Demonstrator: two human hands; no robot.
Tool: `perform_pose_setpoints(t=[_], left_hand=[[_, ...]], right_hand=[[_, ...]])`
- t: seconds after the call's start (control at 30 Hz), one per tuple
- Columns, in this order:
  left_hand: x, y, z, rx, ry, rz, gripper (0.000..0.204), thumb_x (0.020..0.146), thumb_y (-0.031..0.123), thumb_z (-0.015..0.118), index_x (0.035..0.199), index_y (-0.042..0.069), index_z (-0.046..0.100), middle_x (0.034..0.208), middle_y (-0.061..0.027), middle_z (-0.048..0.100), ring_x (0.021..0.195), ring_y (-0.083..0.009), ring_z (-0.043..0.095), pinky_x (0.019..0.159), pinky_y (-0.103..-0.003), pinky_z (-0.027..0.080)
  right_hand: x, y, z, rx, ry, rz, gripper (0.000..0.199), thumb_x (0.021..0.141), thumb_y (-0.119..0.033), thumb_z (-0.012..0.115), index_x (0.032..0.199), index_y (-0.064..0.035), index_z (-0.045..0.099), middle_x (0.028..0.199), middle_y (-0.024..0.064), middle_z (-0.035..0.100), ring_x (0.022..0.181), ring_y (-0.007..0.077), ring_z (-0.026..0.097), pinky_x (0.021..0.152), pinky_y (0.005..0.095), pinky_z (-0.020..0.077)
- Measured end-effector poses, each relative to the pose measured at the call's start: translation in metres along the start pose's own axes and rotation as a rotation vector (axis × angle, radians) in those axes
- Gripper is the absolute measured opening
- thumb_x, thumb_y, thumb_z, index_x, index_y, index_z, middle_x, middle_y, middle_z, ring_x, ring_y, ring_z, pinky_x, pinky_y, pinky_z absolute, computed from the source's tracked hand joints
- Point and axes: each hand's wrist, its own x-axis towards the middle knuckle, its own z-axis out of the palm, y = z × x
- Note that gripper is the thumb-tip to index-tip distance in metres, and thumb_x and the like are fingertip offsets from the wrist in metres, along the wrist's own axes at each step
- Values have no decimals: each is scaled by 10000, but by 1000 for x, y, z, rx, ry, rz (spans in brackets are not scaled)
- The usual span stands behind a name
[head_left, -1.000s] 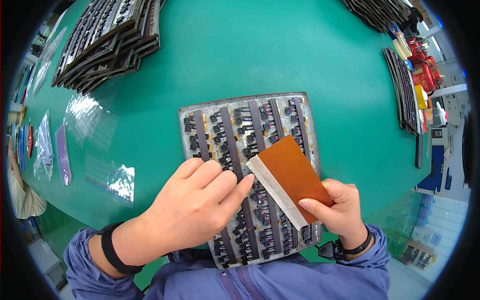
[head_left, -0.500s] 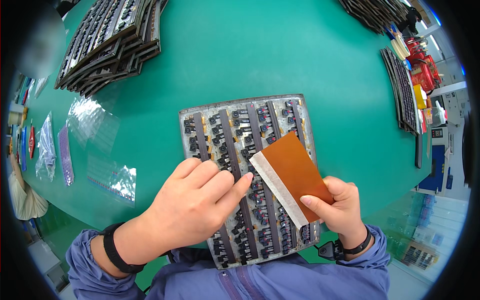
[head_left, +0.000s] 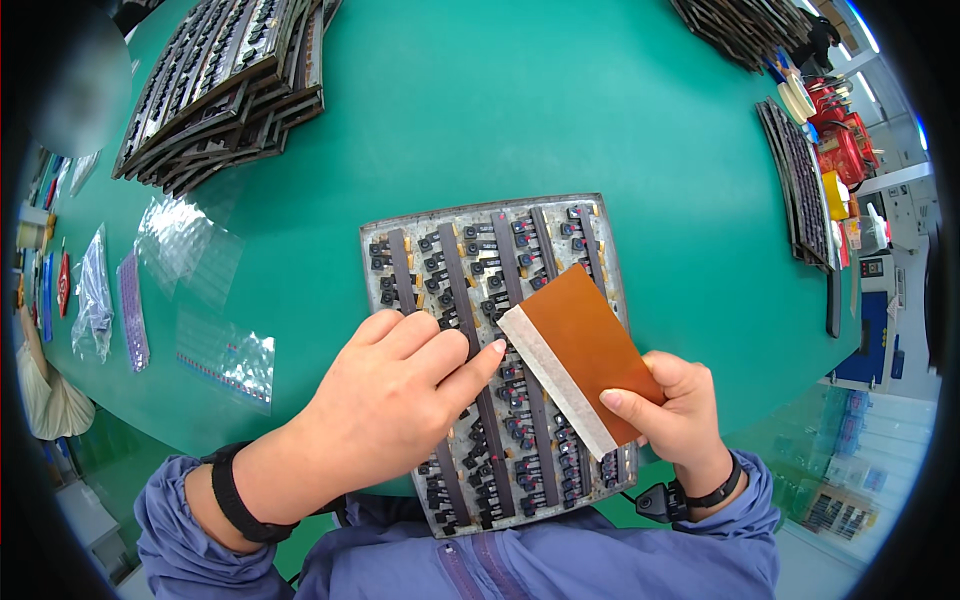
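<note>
A metal tray (head_left: 385, 222) carries rows of small black camera-like modules (head_left: 430, 262) with flat tails, split by long dark strips (head_left: 458, 275). Over its left half is my left hand (head_left: 400, 390), fingers curled and the little finger reaching toward the card; the thumb and most fingertips are hidden underneath. An amber-brown rectangular card (head_left: 590, 345) with a whitish band along its left edge is tilted above the tray's right half. My right hand (head_left: 675, 405) grips its lower right corner, thumb on top.
Stacked similar trays (head_left: 215, 90) stand at the far left, with more stacks (head_left: 745, 30) at the far right. Clear plastic sheets (head_left: 235, 355) and a purple strip (head_left: 132, 310) lie on the left. Tape rolls (head_left: 797, 98) and red items (head_left: 840, 150) line the right edge of the green table (head_left: 480, 120).
My left hand has shifted very slightly away from me over the tray. The card and my right hand are nearly where they were.
</note>
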Motion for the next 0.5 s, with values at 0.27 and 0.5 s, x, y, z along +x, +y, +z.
perform_pose_setpoints(t=[0.27, 0.5], left_hand=[[-1, 0, 2, -42, 59, -22, 369, 720, 80, 722, 1087, 101, 689, 748, 2, 467, 707, -180, 483, 646, -320, 391], [-2, -1, 2, -19, 73, -8, 354, 728, 98, 726, 1080, 105, 691, 751, 5, 469, 725, -179, 490, 656, -320, 391]], right_hand=[[0, -2, 0, 41, -9, 35, 157, 838, -70, 728, 943, 37, 680, 756, 13, 655, 677, 39, 575, 565, 217, 459], [1, -1, 1, 60, -26, 25, 164, 860, -68, 703, 981, 39, 671, 786, 12, 662, 684, 39, 575, 572, 215, 463]])
